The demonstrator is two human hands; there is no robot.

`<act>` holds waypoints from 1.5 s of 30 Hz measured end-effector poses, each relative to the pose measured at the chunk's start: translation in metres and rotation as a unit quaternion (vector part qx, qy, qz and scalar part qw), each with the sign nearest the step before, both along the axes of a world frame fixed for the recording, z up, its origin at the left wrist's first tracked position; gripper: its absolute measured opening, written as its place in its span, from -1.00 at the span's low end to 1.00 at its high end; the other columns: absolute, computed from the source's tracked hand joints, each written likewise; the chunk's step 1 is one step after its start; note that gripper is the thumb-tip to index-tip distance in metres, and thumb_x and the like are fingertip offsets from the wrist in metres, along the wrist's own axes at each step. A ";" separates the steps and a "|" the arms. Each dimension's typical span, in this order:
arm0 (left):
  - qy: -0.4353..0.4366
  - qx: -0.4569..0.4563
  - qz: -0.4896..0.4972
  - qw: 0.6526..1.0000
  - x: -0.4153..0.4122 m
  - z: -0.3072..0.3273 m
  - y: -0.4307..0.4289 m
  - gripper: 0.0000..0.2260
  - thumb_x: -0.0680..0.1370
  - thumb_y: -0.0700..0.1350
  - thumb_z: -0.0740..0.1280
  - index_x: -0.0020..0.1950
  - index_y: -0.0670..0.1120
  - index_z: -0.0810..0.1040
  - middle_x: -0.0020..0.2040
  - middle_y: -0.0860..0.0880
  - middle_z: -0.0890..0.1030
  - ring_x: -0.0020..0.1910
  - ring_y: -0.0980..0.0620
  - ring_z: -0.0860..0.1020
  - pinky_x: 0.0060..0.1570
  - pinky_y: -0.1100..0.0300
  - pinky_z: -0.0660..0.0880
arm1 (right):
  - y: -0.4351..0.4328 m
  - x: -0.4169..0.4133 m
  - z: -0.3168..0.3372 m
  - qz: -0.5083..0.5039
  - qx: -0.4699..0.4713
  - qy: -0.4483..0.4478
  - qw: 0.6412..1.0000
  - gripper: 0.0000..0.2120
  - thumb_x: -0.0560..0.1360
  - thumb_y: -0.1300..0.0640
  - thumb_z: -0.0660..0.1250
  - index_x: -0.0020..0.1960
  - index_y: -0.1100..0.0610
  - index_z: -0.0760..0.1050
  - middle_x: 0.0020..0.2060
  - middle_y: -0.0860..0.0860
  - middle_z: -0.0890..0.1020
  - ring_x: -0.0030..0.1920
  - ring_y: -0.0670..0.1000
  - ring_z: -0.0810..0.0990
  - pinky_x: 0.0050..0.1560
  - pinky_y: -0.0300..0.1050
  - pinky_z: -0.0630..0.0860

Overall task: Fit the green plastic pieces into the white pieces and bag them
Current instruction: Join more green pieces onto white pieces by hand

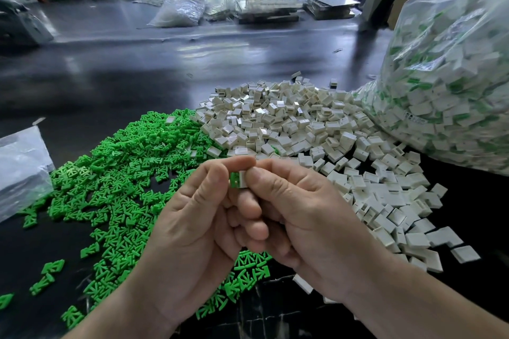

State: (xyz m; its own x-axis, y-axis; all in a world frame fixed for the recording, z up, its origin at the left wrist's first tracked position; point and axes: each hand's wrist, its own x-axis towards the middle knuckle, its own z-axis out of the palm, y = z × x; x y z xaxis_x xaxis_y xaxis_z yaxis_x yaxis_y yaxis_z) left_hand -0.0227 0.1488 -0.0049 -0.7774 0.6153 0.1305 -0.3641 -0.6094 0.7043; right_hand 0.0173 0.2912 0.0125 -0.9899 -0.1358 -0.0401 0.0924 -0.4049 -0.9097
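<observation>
Green piece partly seated in white piece, held above the dark table; left hand pinching the green side, right hand pinching the white side. Green pile lies left, white pile right; clear bag of fitted pieces far right

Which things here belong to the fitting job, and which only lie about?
Job: left hand, right hand, held green piece, held white piece, green pile, white pile, filled bag.
Lying about: flat bag, far bag, trays.
</observation>
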 end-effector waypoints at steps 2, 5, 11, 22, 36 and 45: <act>0.000 -0.020 0.013 1.000 0.000 -0.002 0.000 -0.73 0.46 -0.05 0.49 0.11 -0.11 0.64 -0.34 -0.09 0.62 -0.43 0.02 0.63 -0.42 0.21 0.58 | 0.000 0.000 -0.001 0.000 0.014 -0.001 1.000 -0.85 0.56 0.03 0.34 -0.13 0.03 0.62 -0.41 0.00 0.58 -0.54 -0.05 0.42 -0.64 -0.34 0.24; 0.004 -0.050 0.042 0.998 0.000 -0.005 0.002 -0.74 0.39 -0.06 0.55 0.03 -0.10 0.66 -0.39 -0.09 0.60 -0.50 0.02 0.59 -0.49 0.24 0.53 | -0.001 -0.001 -0.004 0.002 0.025 -0.008 1.000 -0.84 0.58 0.04 0.31 -0.12 0.07 0.59 -0.42 0.02 0.56 -0.46 0.06 0.37 -0.63 -0.32 0.23; 0.015 -0.050 0.059 0.997 0.002 -0.001 0.002 -0.74 0.36 -0.06 0.56 -0.01 -0.09 0.66 -0.43 -0.09 0.58 -0.54 0.03 0.57 -0.53 0.24 0.51 | -0.001 -0.001 -0.003 0.015 0.019 -0.016 1.000 -0.81 0.64 0.07 0.28 -0.11 0.06 0.60 -0.43 0.02 0.56 -0.46 0.04 0.35 -0.63 -0.33 0.20; 0.053 -0.066 0.059 0.995 0.003 0.004 0.001 -0.69 0.44 -0.04 0.50 0.12 -0.13 0.61 -0.36 -0.12 0.60 -0.48 -0.02 0.60 -0.47 0.17 0.55 | 0.000 -0.001 -0.004 0.031 -0.002 -0.006 0.999 -0.70 0.64 0.02 0.26 -0.24 0.06 0.53 -0.48 0.02 0.52 -0.57 -0.05 0.37 -0.62 -0.30 0.16; 0.419 -0.386 0.305 0.763 0.000 0.000 -0.014 -0.86 0.48 0.05 0.38 0.02 0.13 0.54 -0.20 0.08 0.64 -0.30 0.08 0.65 -0.34 0.22 0.57 | 0.006 -0.006 -0.007 0.037 -0.007 -0.059 0.998 -0.81 0.48 0.06 0.30 -0.31 0.02 0.51 -0.47 -0.04 0.45 -0.59 -0.10 0.33 -0.59 -0.32 0.18; 0.619 -0.490 0.164 0.592 0.003 -0.003 -0.005 -0.67 0.58 0.16 0.25 0.18 0.01 0.63 0.03 0.16 0.63 0.04 0.21 0.53 0.04 0.29 0.48 | 0.046 -0.023 0.012 -0.039 -0.236 -0.024 0.971 -0.96 0.44 0.18 0.26 -0.12 0.14 0.44 -0.25 0.05 0.54 -0.50 -0.11 0.49 -0.69 -0.32 0.34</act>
State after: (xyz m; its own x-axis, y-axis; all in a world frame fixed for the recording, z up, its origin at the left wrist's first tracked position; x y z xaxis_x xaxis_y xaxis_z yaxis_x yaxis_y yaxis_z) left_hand -0.0196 0.1440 -0.0074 -0.5581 0.7098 0.4296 0.8246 0.4172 0.3819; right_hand -0.0062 0.3376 0.0247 -0.9965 -0.0742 -0.0373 0.0814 -0.7826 -0.6172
